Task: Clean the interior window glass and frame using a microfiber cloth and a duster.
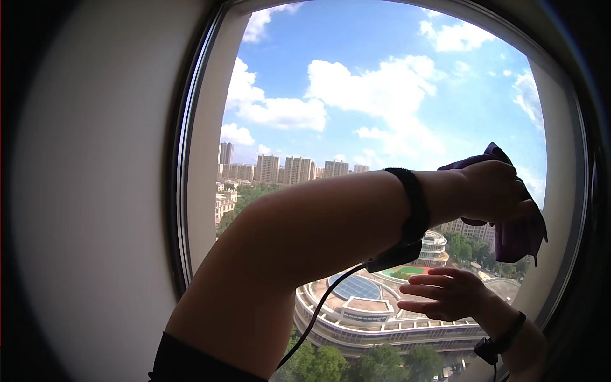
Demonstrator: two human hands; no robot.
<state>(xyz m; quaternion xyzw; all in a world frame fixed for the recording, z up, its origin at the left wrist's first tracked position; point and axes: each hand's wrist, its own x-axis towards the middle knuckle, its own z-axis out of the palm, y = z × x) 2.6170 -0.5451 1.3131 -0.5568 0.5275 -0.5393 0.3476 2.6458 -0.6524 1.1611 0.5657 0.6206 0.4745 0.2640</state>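
My left hand [494,188] is closed around a dark purple cloth [520,238], reached across to the right side of the window pane [334,43]. Part of the cloth sticks up above the knuckles, and a larger fold hangs below them. Whether the cloth presses on the glass is hard to tell against the light. Lower down, my right hand [444,295] is held up before the pane, fingers apart and pointing left, with nothing in it. A gap separates it from the cloth.
A window frame [183,191] surrounds the glass, with a pale wall [95,191] on the left. Straps with small dark devices circle both wrists, and a black cable [317,310] hangs from the left one. Outside, far below, stand a curved building [367,329] and trees [324,365].
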